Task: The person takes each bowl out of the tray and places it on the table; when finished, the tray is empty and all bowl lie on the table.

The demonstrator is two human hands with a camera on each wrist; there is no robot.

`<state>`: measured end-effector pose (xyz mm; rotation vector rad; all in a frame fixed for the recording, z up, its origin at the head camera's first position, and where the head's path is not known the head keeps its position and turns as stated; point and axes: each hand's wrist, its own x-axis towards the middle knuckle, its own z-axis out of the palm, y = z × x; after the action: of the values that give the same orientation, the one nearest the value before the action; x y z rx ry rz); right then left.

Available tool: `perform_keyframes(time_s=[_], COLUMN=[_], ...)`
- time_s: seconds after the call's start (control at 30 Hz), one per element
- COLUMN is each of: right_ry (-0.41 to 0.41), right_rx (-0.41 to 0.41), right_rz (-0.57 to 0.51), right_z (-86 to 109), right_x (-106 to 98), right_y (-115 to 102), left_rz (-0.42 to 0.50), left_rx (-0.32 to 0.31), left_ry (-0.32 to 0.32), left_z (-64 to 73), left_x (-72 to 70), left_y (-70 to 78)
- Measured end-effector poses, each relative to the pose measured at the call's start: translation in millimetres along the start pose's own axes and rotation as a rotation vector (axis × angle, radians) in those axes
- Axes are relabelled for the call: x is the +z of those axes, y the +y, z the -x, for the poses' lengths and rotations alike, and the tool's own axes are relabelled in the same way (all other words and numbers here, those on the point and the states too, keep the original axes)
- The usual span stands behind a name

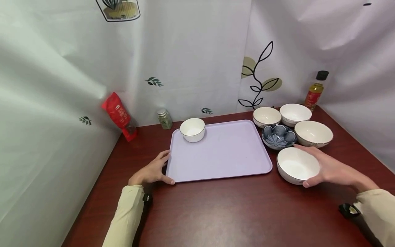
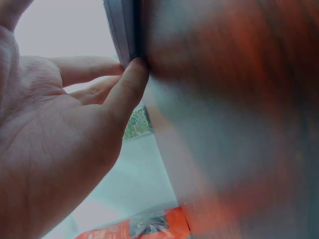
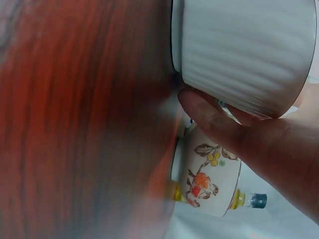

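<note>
A lavender tray [image 1: 222, 154] lies on the dark red table. My left hand [image 1: 153, 168] holds its near left corner, thumb at the front edge and fingers along the left side. Close up, the thumb and fingers [image 2: 82, 69] meet the tray's edge [image 2: 122, 30]. On the right, my right hand [image 1: 331, 168] is curled round a white ribbed bowl [image 1: 297, 164] with a dark rim, which stands right of the tray. The thumb [image 3: 209, 112] lies against the bowl's outer wall. A small white bowl [image 1: 192, 129] sits in the tray's far left corner.
Behind the held bowl are a blue petal-shaped bowl [image 1: 278, 138] and patterned white bowls [image 1: 267, 117], [image 1: 295, 115], [image 1: 313, 133]. An oil bottle [image 1: 314, 92] stands in the far right corner. A spice jar [image 1: 165, 118] and a red packet [image 1: 118, 115] are at the back left by the curtain.
</note>
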<state>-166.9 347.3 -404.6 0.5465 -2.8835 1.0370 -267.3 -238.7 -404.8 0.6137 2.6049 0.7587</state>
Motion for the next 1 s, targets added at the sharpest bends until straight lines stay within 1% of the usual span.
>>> perform_keyframes(time_s=[0.17,0.4,0.57,0.67,0.83,0.93,1.0], right_ry=[-0.011,-0.029,-0.012,0.003,-0.007,-0.018,-0.012], right_rx=[0.010,0.013,-0.010,-0.022,-0.001,0.022,0.021], right_rz=[0.006,-0.002,-0.005,0.001,-0.008,-0.010,-0.004], right_z=[-3.0,-2.8,-3.5,-3.6,-2.3,-0.7,-0.5], right_x=[1.2,3.1,5.6,6.8,6.3,3.4,0.3], right_y=[-2.5,-3.6,-3.3,-3.3,-4.2,-6.0,-7.4], left_rz=[0.028,0.015,0.038,0.041,0.044,0.037,0.034], left_rx=[-0.011,0.001,-0.019,-0.019,-0.020,-0.014,-0.010], left_ry=[-0.002,-0.004,-0.013,-0.015,-0.012,-0.009,-0.007], left_z=[0.7,0.6,0.9,0.7,1.0,0.5,-0.3], left_x=[-0.2,0.6,-0.7,-1.2,-0.9,-0.6,-0.6], left_y=[-0.7,-0.5,0.4,0.8,1.3,1.8,2.1])
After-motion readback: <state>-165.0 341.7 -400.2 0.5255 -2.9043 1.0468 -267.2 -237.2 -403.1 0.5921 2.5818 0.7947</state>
